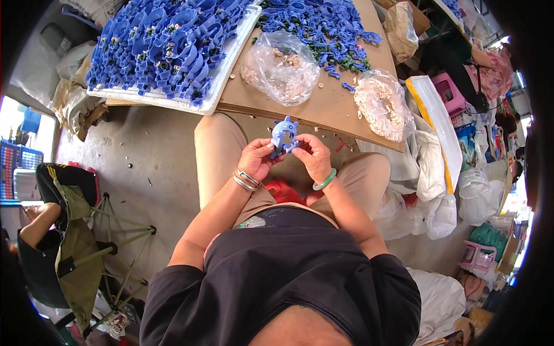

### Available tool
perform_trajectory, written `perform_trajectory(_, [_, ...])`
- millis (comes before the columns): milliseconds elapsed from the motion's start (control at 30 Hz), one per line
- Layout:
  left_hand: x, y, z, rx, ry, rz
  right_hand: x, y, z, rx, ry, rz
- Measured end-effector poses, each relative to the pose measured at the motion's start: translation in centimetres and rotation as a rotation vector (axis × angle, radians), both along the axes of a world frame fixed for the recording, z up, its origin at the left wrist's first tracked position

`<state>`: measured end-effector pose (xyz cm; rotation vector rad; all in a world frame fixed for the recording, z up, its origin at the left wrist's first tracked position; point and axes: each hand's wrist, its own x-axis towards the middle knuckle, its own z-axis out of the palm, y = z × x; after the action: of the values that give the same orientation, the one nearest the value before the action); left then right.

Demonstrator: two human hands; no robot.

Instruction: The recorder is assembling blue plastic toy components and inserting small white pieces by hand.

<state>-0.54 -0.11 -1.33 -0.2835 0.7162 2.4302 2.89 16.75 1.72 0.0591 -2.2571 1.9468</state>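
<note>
Above my lap I hold a blue plastic animal-shaped toy piece (pixel 283 130) with small rounded ears and an open gap in its middle. My left hand (pixel 258 158) is closed on its lower left side, thumb and fingers pinching it. On the other side, my right hand (pixel 315 158) pinches its lower right edge between thumb and fingertips. Whether the small blue bit at the right fingertips is a separate part, I cannot tell. Ahead, a white tray (pixel 214 95) carries many similar blue pieces (pixel 167 46).
A brown tabletop (pixel 334 109) bears a heap of loose blue parts (pixel 323 29) and two clear bags of beige pieces, one (pixel 280 69) in the middle and another (pixel 384 106) at right. White sacks (pixel 430 155) stand right. A folding chair (pixel 81 248) with a person is at left.
</note>
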Motion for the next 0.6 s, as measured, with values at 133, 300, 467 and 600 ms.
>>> perform_trajectory(133, [0.0, -0.1, 0.4, -0.05, 0.079, 0.009, -0.1, 0.1, 0.5, 0.117, 0.062, 0.006])
perform_trajectory(300, [0.3, -0.4, 1.0, -0.089, 0.106, -0.02, 0.3, 0.0, 1.5, 0.266, 0.133, 0.009])
perform_trajectory(467, [0.3, 0.1, 0.4, -0.084, 0.095, -0.041, 0.7, 0.5, -0.1, 0.113, -0.021, -0.044])
perform_trajectory(600, [0.2, -0.4, 1.1, -0.097, 0.095, -0.048, 0.4, -0.2, 0.8, 0.206, 0.102, -0.057])
